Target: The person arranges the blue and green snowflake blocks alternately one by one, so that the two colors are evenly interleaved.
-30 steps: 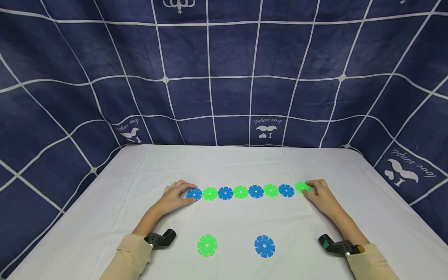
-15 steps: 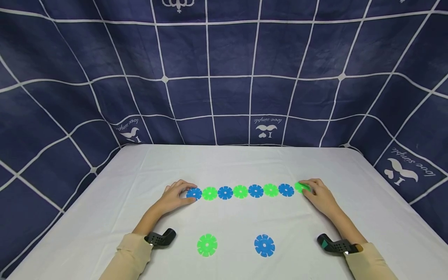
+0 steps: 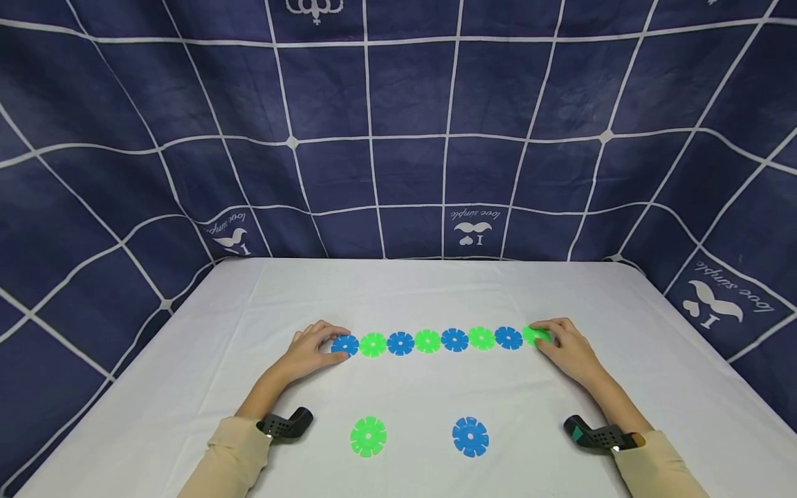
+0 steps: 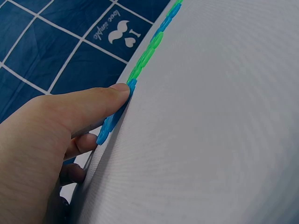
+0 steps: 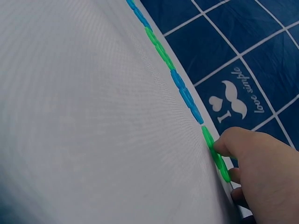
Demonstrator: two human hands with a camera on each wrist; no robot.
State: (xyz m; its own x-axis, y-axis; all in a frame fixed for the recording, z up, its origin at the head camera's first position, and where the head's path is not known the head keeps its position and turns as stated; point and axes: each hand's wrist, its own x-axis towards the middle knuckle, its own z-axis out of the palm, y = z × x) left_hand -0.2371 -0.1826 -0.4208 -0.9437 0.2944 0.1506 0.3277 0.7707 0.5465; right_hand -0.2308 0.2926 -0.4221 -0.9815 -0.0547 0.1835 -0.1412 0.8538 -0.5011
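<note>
A row of notched plastic snowflake discs, alternating blue and green, stretches across the table in the head view. My left hand (image 3: pixel 311 349) holds the blue disc (image 3: pixel 344 346) at the row's left end, thumb on the near edge and fingertips at the far edge. At the right end, my right hand (image 3: pixel 573 353) has the green disc (image 3: pixel 534 336) between thumb and fingers, which cover part of it. In the right wrist view a narrow gap parts this green disc (image 5: pixel 209 142) from the neighbouring blue disc (image 5: pixel 189 100). The discs between lie edge to edge.
Nearer the body, a loose green disc (image 3: pixel 369 437) and a loose blue disc (image 3: pixel 470 437) lie flat and apart on the white-covered table (image 3: pixel 411 394). A dark blue curtain (image 3: pixel 411 173) with white lines hangs behind the table and at both sides.
My right hand has shifted slightly left and its fingers now reach further over the end green disc, which sits a touch closer to the row. The left hand has stayed in place.
</note>
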